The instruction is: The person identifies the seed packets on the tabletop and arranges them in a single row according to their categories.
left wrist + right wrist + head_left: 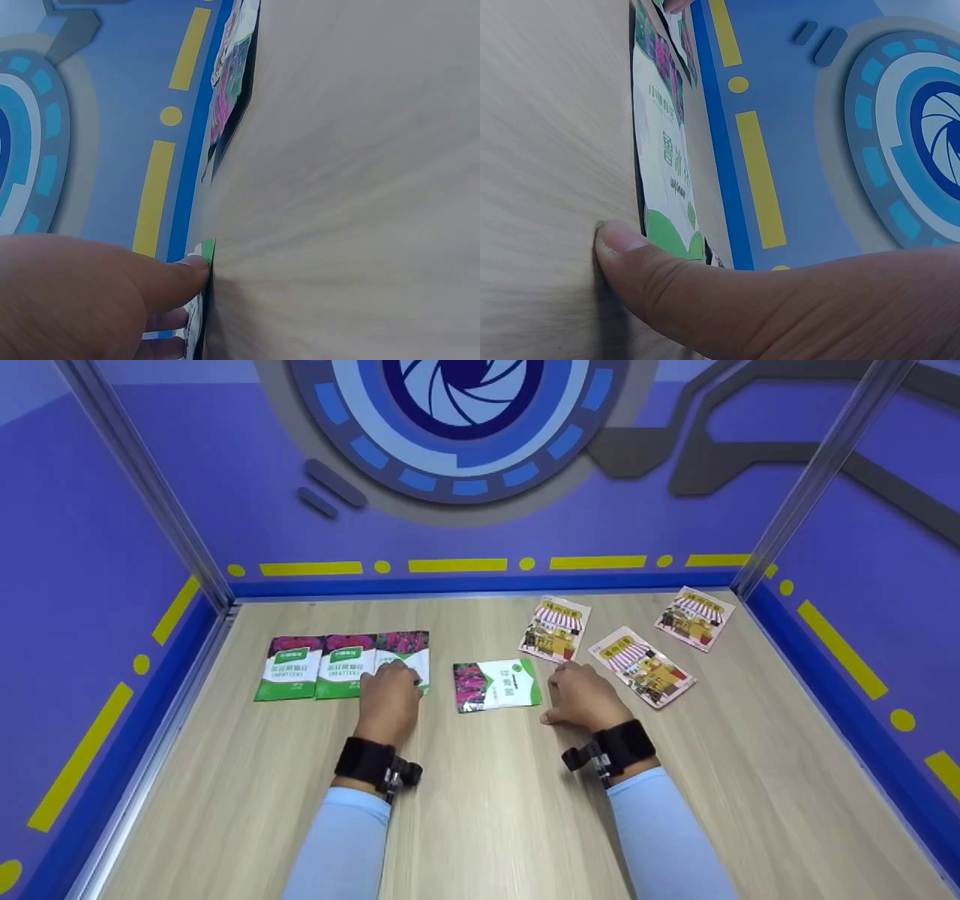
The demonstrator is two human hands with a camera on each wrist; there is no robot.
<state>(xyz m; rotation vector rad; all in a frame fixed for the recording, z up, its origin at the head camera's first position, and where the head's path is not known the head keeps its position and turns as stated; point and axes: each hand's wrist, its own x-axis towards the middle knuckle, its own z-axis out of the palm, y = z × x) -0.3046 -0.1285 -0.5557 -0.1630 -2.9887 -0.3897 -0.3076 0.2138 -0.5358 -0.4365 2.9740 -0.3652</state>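
Observation:
My left hand rests on the third seed packet in a row at the left, covering its lower middle. In the left wrist view, the thumb lies at that packet's green corner, with fingertips on its face. Beside it lie two matching green-and-white flower seed packets. A fourth packet, with pink flowers, lies sideways between the hands. My right hand is just right of its green end, fingers loosely bent, holding nothing. In the right wrist view, its thumb tip is beside that end.
Three pink packets with a striped-awning stall picture lie at the right: one behind the right hand, another to its right, a third near the far corner. Blue-purple walls enclose the wooden table at the back and sides.

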